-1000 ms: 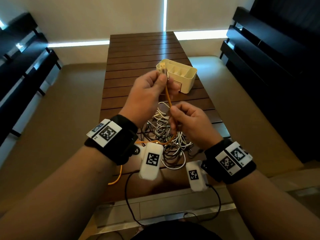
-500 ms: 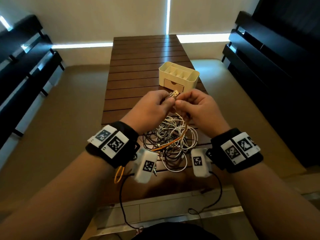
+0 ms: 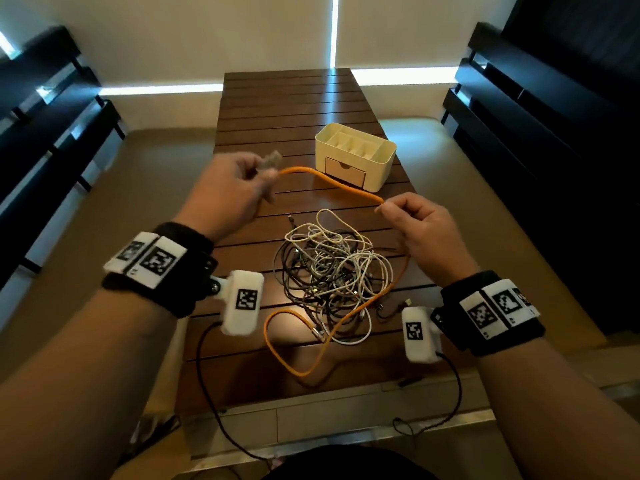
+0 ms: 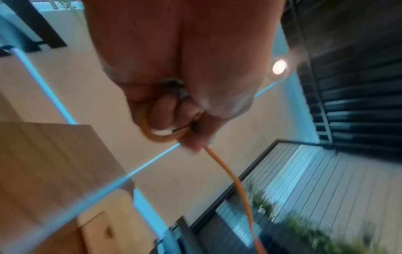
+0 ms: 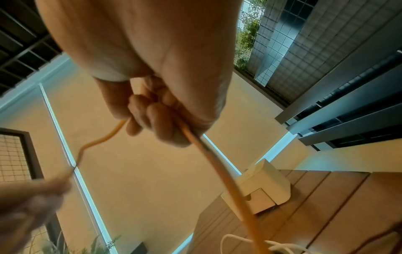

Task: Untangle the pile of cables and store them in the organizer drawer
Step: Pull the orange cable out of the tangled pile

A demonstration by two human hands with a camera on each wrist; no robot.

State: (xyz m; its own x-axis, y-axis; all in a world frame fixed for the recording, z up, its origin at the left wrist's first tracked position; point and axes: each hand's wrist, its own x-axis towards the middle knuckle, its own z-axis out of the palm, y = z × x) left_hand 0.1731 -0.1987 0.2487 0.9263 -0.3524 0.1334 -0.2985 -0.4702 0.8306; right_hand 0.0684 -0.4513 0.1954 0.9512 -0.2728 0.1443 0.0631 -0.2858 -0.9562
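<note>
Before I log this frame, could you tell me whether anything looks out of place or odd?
Nothing is damaged or spilled. The orange cable stretched between left hand and right hand trails through the tangled white and dark cable pile, and the cream organizer's drawer sits shut.

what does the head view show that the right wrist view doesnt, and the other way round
Only the head view shows the tangled pile of cables, the orange cable's loose end looping across the table, and the organizer's top compartments. Only the right wrist view shows the right hand's curled fingers from below, closed round the orange cable. Both show the cable spanning both hands and the closed drawer.
</note>
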